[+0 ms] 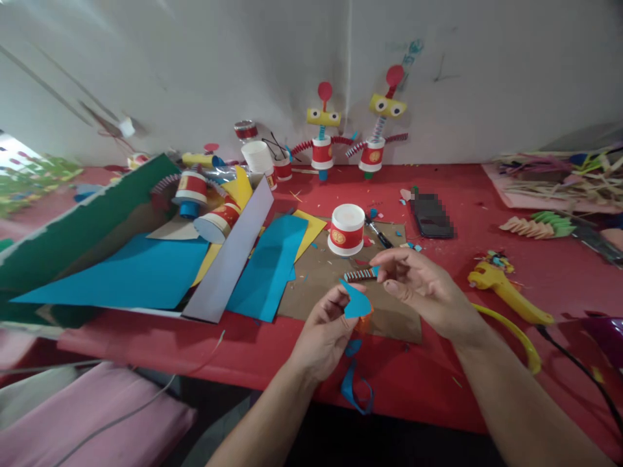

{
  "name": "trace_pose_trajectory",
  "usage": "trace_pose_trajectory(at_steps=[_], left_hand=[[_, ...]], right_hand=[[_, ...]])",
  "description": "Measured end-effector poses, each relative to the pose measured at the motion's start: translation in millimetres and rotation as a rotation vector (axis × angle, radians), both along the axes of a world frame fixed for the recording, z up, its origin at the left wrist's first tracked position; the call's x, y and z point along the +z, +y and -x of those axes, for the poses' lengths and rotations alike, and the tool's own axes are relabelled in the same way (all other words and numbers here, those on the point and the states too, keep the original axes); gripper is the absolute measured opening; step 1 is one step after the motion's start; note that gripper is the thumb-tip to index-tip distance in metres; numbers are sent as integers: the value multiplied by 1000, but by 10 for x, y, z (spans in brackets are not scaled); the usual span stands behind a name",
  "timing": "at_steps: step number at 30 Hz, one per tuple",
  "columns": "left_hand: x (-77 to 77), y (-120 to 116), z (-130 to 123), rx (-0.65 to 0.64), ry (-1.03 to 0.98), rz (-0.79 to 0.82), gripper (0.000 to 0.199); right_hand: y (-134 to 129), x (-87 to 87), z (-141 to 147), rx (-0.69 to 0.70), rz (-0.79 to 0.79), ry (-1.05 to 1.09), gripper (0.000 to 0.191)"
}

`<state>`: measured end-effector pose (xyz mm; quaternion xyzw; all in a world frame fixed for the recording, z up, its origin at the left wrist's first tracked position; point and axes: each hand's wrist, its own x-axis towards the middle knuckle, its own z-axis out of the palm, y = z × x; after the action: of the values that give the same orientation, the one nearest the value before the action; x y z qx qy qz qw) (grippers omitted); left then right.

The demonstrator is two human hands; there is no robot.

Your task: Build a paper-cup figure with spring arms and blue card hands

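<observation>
One curved blue paper piece [358, 303]: held in my left hand [324, 340], over the near part of a flat brown cardboard sheet [311, 288].
Left fingers: thumb and fingertips pinching the blue piece by its lower left side.
Long axis: slanting from a pointed tip at upper left to a rounded end at lower right.
Bearing: the piece lies nearer to me than my right hand [428, 292] and to its left; my left hand, touching it, is the nearer.
Right fingers: thumb and forefinger bent and slightly parted, beside the blue end of a pleated multicoloured paper strip [359, 275]; I cannot tell whether they grip it.
Beyond: an upturned red-and-white paper cup [346, 232].
Right: a yellow plastic glue gun [506, 292], well apart.
Hidden: most of an orange object [366, 320] behind the blue piece, too little showing to identify.
Unclear: a curled blue paper strip [357, 392] hangs below; whether it joins the blue piece, I cannot make out.
</observation>
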<state>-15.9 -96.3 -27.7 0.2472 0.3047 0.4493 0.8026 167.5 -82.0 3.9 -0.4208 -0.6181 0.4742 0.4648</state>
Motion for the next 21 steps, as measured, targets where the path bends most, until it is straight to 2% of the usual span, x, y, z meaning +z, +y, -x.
trace_pose_trajectory(at_steps=[6,9,14,21], left_hand=[[19,18,20,70,-30,-26,58],[-12,8,60,98,6,-20,63],[-53,2,125,132,48,-49,57],[-71,-9,161,148,89,-73,48]], right_hand=[[-84,-64,192,29,-90,-25,34],[-156,-129,370,-38,-134,-65,26],[-250,-209,550,-105,-170,13,27],[-269,-253,572,-109,-143,69,22]])
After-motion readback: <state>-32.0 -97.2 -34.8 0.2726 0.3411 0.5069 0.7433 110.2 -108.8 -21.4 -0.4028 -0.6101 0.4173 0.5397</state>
